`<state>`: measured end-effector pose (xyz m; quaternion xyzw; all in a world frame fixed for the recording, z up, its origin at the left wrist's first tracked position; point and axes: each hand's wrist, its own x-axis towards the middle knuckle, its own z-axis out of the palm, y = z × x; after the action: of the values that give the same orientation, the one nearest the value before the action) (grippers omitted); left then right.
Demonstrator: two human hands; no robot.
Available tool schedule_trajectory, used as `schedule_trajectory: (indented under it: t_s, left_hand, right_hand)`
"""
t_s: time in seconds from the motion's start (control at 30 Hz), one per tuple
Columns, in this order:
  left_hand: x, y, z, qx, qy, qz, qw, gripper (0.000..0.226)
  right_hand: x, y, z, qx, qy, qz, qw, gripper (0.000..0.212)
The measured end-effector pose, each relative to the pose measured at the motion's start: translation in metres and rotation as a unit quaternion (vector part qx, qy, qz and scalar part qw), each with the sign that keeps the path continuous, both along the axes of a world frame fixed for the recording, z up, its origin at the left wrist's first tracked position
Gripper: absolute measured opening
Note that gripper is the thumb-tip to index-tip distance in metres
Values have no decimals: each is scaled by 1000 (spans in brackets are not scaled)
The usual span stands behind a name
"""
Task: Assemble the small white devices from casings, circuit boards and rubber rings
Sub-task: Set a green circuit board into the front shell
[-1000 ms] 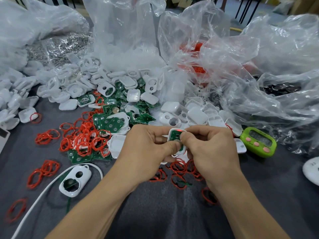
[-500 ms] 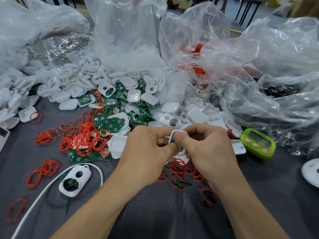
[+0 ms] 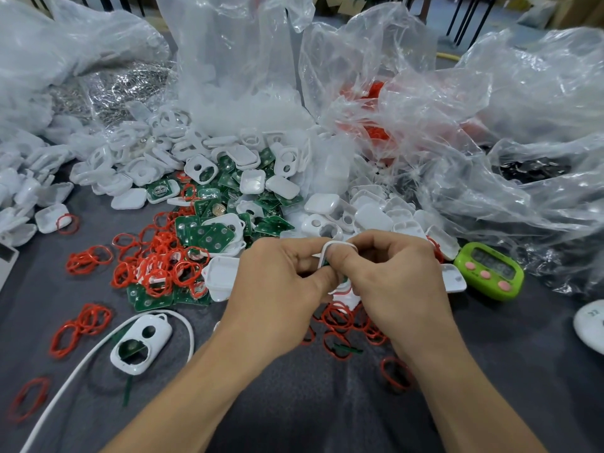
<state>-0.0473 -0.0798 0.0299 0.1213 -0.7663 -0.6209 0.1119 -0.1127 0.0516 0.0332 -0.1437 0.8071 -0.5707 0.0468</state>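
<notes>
Open bags [image 3: 490, 109] are stood at the far side, with casings [image 3: 248, 178], boards [image 3: 209, 233] and rings [image 3: 163, 266] spilled forward of them, seemingly so that parts lie within reach. At near centre the left hand [image 3: 281, 276] and right hand [image 3: 392, 282] are curled round one device [image 3: 323, 256], which is pinched edge-up between thumbs and forefingers, apparently so that its casing can be pressed closed.

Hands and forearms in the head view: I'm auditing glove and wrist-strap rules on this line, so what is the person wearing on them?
Nothing that shows. The left hand and right hand are bare, with no gloves, rings or finger cots. The left forearm and right forearm are uncovered down to the frame's edge: no sleeves, watch, bracelet or wrist strap.
</notes>
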Motion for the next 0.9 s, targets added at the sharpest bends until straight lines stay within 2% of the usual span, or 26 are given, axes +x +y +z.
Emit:
schedule_trajectory:
  t_s: [0.17, 0.3, 0.53, 0.67, 0.8, 0.9]
  left_hand:
    - [-1, -2, 4, 61, 2, -4, 998, 22]
    - [0, -1, 4, 20, 7, -4, 1000, 28]
    - [2, 3, 2, -3, 1, -12, 1000, 31]
    - [1, 1, 3, -19, 10, 2, 1000, 35]
    - [-1, 0, 7, 55, 8, 13, 998, 26]
    - [-2, -3, 9, 104, 5, 24, 994, 29]
  right_hand:
    - [-3, -1, 2, -34, -36, 44, 998, 18]
    - [-2, -2, 1, -39, -37, 28, 998, 8]
    - [7, -6, -1, -20, -18, -32, 999, 9]
    - [5, -8, -1, -35, -26, -18, 999, 11]
    - [-3, -4, 2, -55, -70, 45, 995, 12]
    - [-6, 3, 5, -94, -114, 100, 984, 15]
